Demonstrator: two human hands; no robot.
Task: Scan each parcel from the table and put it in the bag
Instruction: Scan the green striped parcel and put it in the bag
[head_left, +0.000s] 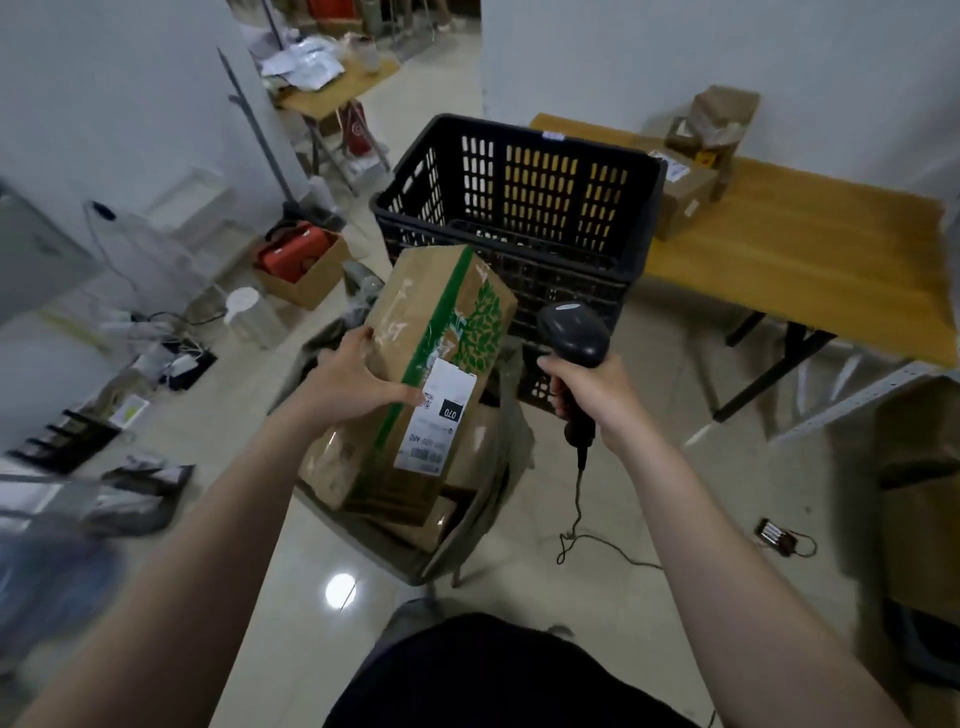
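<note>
In the head view we saw the left hand (358, 384) gripping the parcel (441, 322) by its left side, with the thumb reaching to the label (439, 415). The parcel's long axis ran away from the hands, tilted over the bag (501, 467) just below. The right hand (592, 387), curled round the scanner (571, 332), sat just right of the parcel. The bag's depth stayed hidden from us.

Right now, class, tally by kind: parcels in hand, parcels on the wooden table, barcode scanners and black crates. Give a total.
Green-taped parcel, held by the left hand: 1
Cardboard parcels on the wooden table: 2, the far one blurry
Barcode scanner, in the right hand: 1
Black plastic crate: 1
Total: 5
</note>
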